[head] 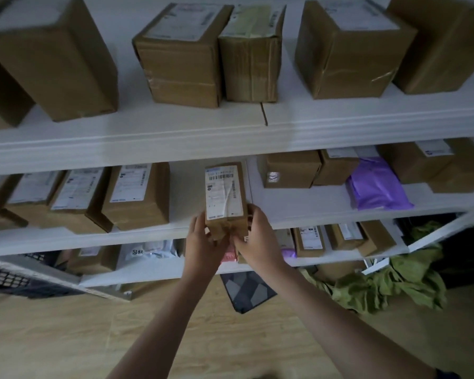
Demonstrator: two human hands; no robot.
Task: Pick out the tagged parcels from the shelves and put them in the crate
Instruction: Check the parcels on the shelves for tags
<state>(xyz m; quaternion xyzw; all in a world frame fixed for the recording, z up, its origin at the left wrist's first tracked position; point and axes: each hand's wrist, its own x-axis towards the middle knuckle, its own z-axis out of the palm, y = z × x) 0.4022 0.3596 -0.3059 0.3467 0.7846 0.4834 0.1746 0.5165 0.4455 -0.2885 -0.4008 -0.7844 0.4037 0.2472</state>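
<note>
cardboard parcel [225, 195] clasped at its near end, left hand [203, 239], right hand [257, 239]

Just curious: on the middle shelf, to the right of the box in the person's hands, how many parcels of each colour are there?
Brown cardboard boxes: 4
Purple bag: 1
Total: 5
Not counted: the held box, and a pale patch behind the purple bag that is too unclear to identify.
</note>
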